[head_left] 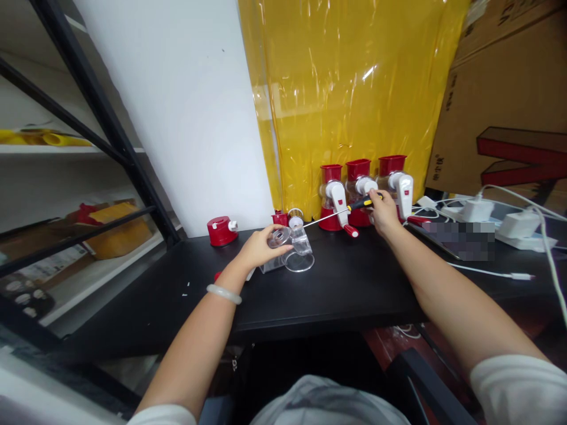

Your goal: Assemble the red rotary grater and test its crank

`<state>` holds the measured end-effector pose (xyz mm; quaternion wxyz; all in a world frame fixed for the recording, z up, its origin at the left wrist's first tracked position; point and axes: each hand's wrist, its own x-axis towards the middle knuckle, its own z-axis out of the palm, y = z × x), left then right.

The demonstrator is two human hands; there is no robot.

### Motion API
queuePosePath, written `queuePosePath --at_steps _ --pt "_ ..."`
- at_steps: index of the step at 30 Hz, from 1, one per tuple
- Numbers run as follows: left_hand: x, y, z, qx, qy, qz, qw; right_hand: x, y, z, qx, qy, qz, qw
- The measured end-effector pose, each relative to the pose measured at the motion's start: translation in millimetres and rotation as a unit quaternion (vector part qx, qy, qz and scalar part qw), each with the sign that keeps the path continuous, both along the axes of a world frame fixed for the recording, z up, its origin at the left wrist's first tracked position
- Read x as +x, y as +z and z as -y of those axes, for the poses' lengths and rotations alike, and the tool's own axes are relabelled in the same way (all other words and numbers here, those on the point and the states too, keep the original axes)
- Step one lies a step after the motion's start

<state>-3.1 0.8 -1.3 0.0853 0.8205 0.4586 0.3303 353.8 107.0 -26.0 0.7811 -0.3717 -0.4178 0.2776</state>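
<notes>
Nearest the body, both forearms reach out over a black table [354, 295], and a pale bracelet [224, 293] sits on the left wrist. The left hand [260, 248] is curled around a clear plastic part [296, 252] that lies on its side on the table; the fingers wrap its upper rim and the round open end faces the person. To the right and slightly farther out, the right hand [383, 213] is closed around the yellow and black handle of a screwdriver [349, 210]. The thin metal shaft runs leftward and down, and its tip ends just above the clear plastic part without clearly touching it.

Just past the left hand stands a small red piece [280, 219], and farther to that hand's left a red lid [222, 230] rests on the table. Right behind the right hand, three red and white grinders [361, 192] stand in a row, touching or nearly touching one another. To the right of that hand lie white chargers [496, 217] and a white cable [491, 271]. Beyond everything hangs a yellow plastic sheet [345, 82], with a cardboard box [509, 100] to its right and a metal shelf [88, 177] far off to the left
</notes>
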Motion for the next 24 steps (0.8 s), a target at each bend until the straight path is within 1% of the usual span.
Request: queuePosePath --at_steps 4,7,9,14,17,19,20,24 --pt "0.9 1.6 1.8 0.002 -0.001 -0.002 1.000 0.7 -0.4 4.7 -0.023 -0.051 0.050 0.997" --pt "1.3 2.1 1.7 -0.002 -0.004 0.000 1.000 -0.1 1.1 8.0 -0.037 -0.047 0.058 0.996" --pt "1.4 1.8 1.0 -0.002 -0.002 -0.001 1.000 -0.9 2.3 9.5 -0.035 -0.022 0.032 0.999" --pt "1.1 0.4 -0.2 -0.001 0.002 -0.002 1.000 -4.6 5.9 14.9 0.008 0.106 -0.043 0.993" --pt "0.8 0.4 0.3 -0.003 0.001 0.001 1.000 -6.6 7.8 15.6 0.019 0.133 -0.054 0.990" --pt "0.7 0.7 0.9 -0.003 0.003 -0.002 1.000 -6.6 8.0 13.1 0.011 0.122 -0.050 0.991" --pt "0.7 0.9 1.2 -0.003 0.004 -0.003 1.000 -6.2 7.6 11.2 0.007 0.105 -0.045 0.993" --pt "0.7 1.7 1.9 0.002 0.002 -0.001 1.000 -3.0 3.7 6.0 -0.010 0.002 -0.003 1.000"
